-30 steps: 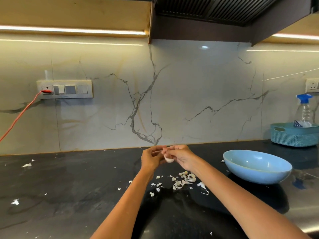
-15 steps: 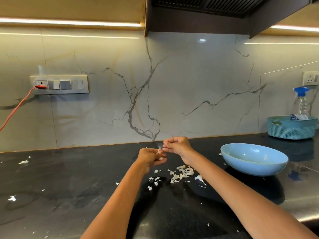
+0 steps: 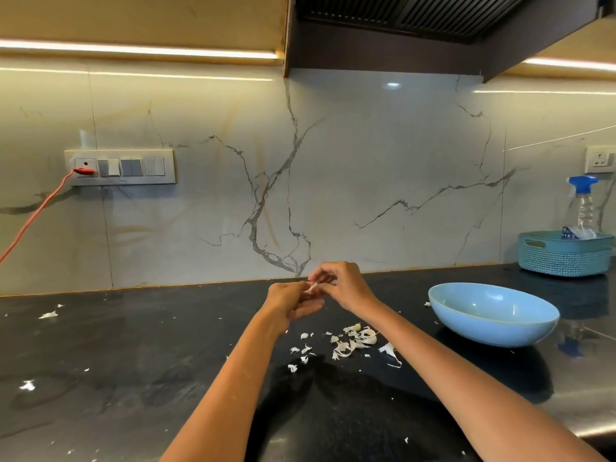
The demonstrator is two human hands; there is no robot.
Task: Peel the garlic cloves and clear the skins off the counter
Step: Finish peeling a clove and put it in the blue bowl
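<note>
Above the black counter (image 3: 133, 378), my left hand (image 3: 290, 301) and my right hand (image 3: 343, 288) meet over a small garlic clove (image 3: 312, 288). The left hand's fingers curl around the clove, which is mostly hidden. The right hand's fingertips pinch a thin strip of white skin at the clove's top. Below the hands lies a pile of white garlic skins (image 3: 353, 341), with smaller flakes scattered around it. A light blue bowl (image 3: 493, 315) stands to the right of the pile; its inside is hidden from here.
A teal basket (image 3: 565, 253) with a spray bottle (image 3: 583, 205) stands at the back right. Stray skin flakes (image 3: 48, 315) lie on the counter's left side. A red cable (image 3: 33, 218) runs from the wall socket panel (image 3: 120, 167).
The hands came apart half a second ago, with the left one lower, and have come together again at the clove. The view has shifted a little.
</note>
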